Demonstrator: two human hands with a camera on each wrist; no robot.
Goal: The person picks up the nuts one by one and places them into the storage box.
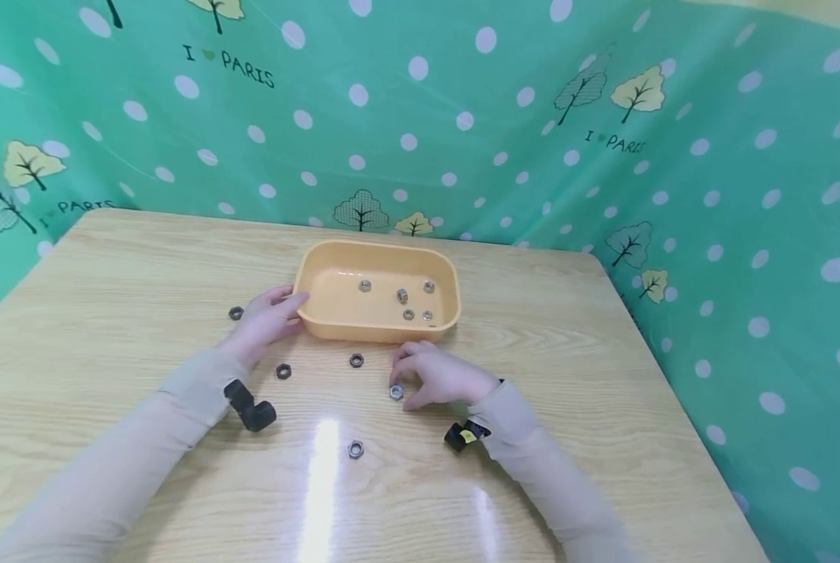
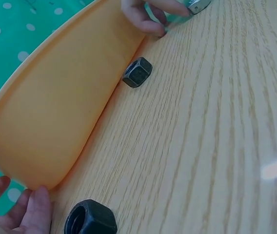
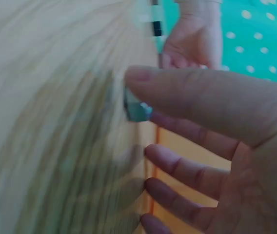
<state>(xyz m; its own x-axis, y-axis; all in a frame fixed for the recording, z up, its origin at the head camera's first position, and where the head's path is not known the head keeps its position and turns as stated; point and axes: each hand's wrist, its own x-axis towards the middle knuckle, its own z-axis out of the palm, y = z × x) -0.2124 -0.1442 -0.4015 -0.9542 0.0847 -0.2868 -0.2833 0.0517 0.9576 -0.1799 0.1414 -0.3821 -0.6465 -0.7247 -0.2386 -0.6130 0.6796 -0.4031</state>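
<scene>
– What's your right grip [image 1: 439,375] doing?
– I'm pinching a nut [image 1: 396,392] with it, thumb and forefinger closing on the metal, just on the near side of the bin [image 1: 364,332]
– And the left?
– My left grip [image 1: 261,322] is touching the bin's left end, fingers apart; more nuts [image 1: 402,295] are lying inside, and four loose nuts [image 1: 283,371] are lying on the desk [image 1: 533,313]

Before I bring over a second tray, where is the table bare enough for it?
Bare wood: between the tub and the right edge of the table, and between the leftmost dark nut and the left edge. Crowded: the tub's near side, with the right hand and loose nuts.
</scene>
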